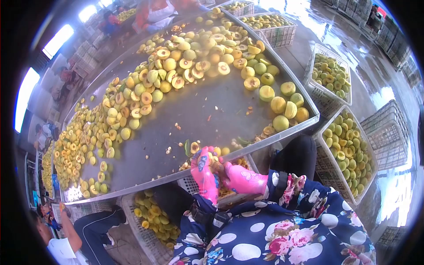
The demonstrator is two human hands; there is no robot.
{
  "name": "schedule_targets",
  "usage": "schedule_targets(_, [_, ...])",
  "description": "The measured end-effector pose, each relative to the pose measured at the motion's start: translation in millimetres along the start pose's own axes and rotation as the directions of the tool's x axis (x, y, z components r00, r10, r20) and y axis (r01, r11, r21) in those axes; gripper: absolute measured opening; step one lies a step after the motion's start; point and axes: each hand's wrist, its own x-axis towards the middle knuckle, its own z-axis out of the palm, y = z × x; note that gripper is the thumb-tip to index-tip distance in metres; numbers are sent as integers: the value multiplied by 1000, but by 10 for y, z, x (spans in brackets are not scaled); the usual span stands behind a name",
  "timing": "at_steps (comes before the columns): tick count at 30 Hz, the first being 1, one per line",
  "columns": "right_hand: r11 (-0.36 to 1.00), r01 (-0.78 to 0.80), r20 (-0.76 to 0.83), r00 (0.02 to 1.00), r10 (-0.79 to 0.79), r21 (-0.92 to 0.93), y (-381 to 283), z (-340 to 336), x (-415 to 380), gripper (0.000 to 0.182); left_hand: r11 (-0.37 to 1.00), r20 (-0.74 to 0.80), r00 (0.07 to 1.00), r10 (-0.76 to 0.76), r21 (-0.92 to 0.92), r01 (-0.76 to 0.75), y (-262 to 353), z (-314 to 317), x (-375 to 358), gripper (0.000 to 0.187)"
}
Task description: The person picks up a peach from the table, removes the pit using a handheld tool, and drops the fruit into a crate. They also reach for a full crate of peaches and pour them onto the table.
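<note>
Both my hands wear pink printed gloves and meet at the table's front edge, above a crate (240, 199) by my lap. My left hand (204, 174) is closed, its fingers pointing up toward the table. From the right, my right hand (244, 177) is closed too, with the fingertips turned in toward the left one. Between them shows a brownish-yellow piece of peach (216, 167), mostly covered by the gloves. Just beyond the fingers, a halved peach (194, 147) with a dark hollow lies near a green leaf (187, 148). Small scraps surround it.
A metal-rimmed table (185, 110) bears a long heap of halved yellow-green peaches (170, 65). Full crates stand at right (348, 150), farther back (331, 73) and beside my left leg (152, 216). A co-worker (66, 238) sits at lower left; another person (157, 13) is across the table.
</note>
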Motion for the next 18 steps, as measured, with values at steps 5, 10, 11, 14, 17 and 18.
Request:
schedule_targets(5, [978, 176, -45, 982, -182, -107, 160, 137, 98, 54, 1000, 2, 1000, 2, 2, -2, 14, -35, -1, 17])
schedule_targets(10, [993, 113, -37, 993, -113, 19, -23, 12, 20, 60, 998, 21, 998, 57, 34, -58, -48, -123, 49, 18])
schedule_targets(11, [984, 175, -57, 983, -176, -23, -80, 5, 10, 59, 999, 15, 999, 42, 32, -43, -44, -129, 60, 18])
schedule_targets(14, [994, 106, -37, 994, -106, 9, -234, -47, -23, 55, 999, -2, 1000, -2, 42, 2, -7, -118, 44, 20])
schedule_targets(17, [988, 102, -33, 994, -107, -115, -130, -4, 5, 52, 999, 10, 999, -36, 7, 36, 22, -123, 36, 20])
schedule_targets(18, [988, 93, -65, 993, -102, -127, -126, 2, -13, 48, 999, 18, 999, -43, -14, 44, 43, -123, 35, 20])
